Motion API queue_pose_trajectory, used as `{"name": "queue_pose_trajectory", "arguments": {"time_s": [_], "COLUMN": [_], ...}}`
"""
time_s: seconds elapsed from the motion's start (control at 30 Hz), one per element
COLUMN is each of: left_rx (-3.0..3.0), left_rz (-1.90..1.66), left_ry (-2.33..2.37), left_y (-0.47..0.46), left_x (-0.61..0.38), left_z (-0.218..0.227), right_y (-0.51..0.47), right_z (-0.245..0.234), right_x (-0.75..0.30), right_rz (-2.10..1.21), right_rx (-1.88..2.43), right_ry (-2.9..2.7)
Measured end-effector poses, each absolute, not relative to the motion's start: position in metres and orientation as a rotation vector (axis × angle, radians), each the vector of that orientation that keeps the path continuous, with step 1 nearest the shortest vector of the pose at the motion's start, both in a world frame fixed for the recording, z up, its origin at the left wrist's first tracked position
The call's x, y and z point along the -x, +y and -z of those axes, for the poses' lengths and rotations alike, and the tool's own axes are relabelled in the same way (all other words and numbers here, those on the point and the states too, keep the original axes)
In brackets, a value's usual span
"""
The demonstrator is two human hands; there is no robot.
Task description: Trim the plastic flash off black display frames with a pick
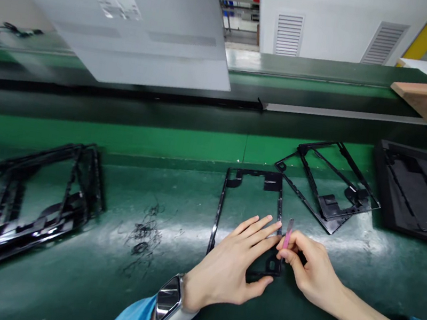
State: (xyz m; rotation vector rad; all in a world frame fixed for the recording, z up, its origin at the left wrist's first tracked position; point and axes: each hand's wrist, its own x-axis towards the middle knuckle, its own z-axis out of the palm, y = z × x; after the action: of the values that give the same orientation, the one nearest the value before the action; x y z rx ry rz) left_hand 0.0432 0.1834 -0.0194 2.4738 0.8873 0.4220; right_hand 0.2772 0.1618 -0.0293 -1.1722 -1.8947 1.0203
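A thin black plastic frame (219, 209) lies on the green bench, with dark tabs at its far corners. Across its near part rests my left hand (235, 263), fingers stretched and slightly spread, the fingertips at the frame's right side. My right hand (311, 270) pinches a small pink-handled blade (288, 234), its grey tip pointing up and away from me. The blade is just outside the frame's right edge; whether it touches the plastic I cannot tell. My left hand hides part of the near and left edges.
Several similar black frames (41, 197) are stacked at the left, blurred. Thin black shavings (145, 235) lie between that stack and my left hand. Two overlapping frames (326, 188) sit beyond my right hand. A black foam tray (393, 204) holds another frame at far right. A grey panel (160, 11) stands behind.
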Motion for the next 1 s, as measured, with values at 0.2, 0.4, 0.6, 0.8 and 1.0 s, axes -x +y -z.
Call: {"name": "queue_pose_trajectory", "arguments": {"time_s": [0.2,0.4,0.6,0.8,1.0], "left_rx": [-2.454,-2.479,-2.502,-2.511,-2.501], "left_rz": [-0.454,-0.445,-0.452,-0.455,-0.437], "left_ry": [0.882,0.884,0.887,0.879,0.894], "left_y": [0.1831,0.1835,0.1839,0.1837,0.1842], "left_x": [-0.0424,-0.0431,-0.0446,-0.0452,-0.0448], "left_z": [0.0200,0.0206,0.0208,0.0220,0.0222], "right_y": [0.1615,0.1625,0.1627,0.1629,0.1633], "right_z": [0.0293,0.0282,0.0267,0.0242,0.0249], "right_x": [-0.2778,-0.2771,-0.2758,-0.2749,-0.2756], "right_rz": [-1.022,-1.005,-0.992,-0.987,-1.005], "right_rx": [1.176,1.186,1.178,1.175,1.180], "right_ry": [-1.889,-1.903,-1.925,-1.948,-1.966]}}
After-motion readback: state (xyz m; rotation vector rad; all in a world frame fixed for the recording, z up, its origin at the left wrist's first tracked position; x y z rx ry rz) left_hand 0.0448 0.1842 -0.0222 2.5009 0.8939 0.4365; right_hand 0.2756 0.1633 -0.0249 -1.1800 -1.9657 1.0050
